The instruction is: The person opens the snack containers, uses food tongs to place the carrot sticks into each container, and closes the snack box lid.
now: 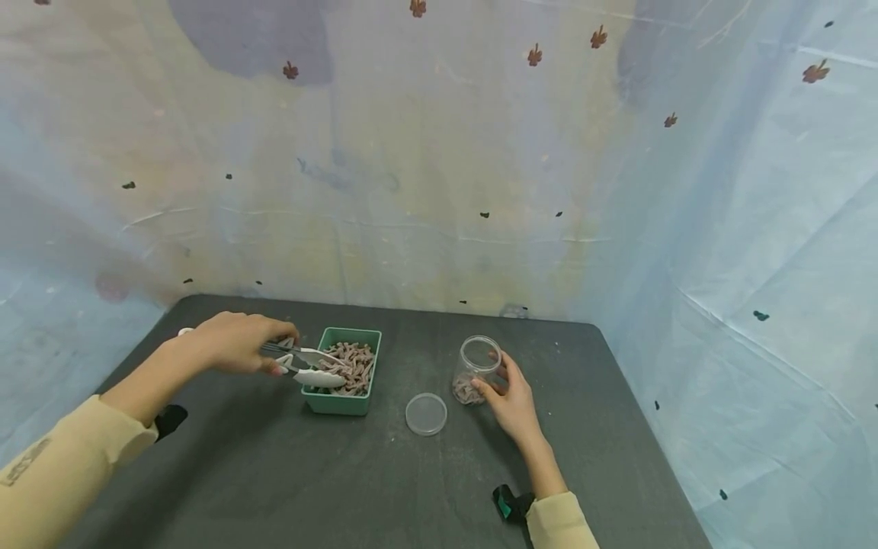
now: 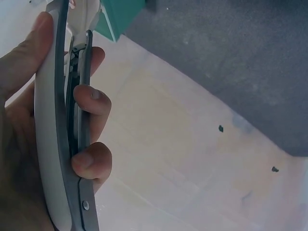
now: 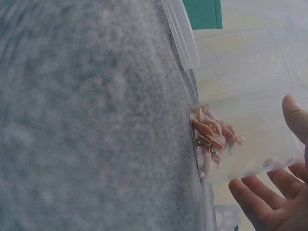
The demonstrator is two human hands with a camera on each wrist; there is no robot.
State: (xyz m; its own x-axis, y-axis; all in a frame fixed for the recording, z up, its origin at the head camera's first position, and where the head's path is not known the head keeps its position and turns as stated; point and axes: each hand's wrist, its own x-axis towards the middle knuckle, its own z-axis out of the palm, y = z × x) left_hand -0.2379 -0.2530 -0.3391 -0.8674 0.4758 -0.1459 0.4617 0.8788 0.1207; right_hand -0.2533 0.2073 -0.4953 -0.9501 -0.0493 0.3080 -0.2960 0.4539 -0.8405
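Observation:
My left hand [image 1: 236, 341] grips a pair of tongs [image 1: 318, 378] with white tips and grey-edged handles. Its fingers curl round the handles [image 2: 50, 120] in the left wrist view. The tips are over the near left part of a green rectangular bin [image 1: 339, 405], among small pinkish-brown twisted pieces [image 1: 357, 366]. To the right, my right hand [image 1: 513, 400] holds a clear lidless jar [image 1: 482, 354] around its side. The jar stands upright on the table, with similar pieces [image 3: 211, 134] at its bottom. Whether the tongs pinch a piece is unclear.
A clear round lid [image 1: 426, 415] lies flat on the dark table [image 1: 411, 488] between bin and jar. Patterned sheeting [image 1: 439, 152] hangs behind the table and along its right side. Tiny pale crumbs are scattered on the tabletop.

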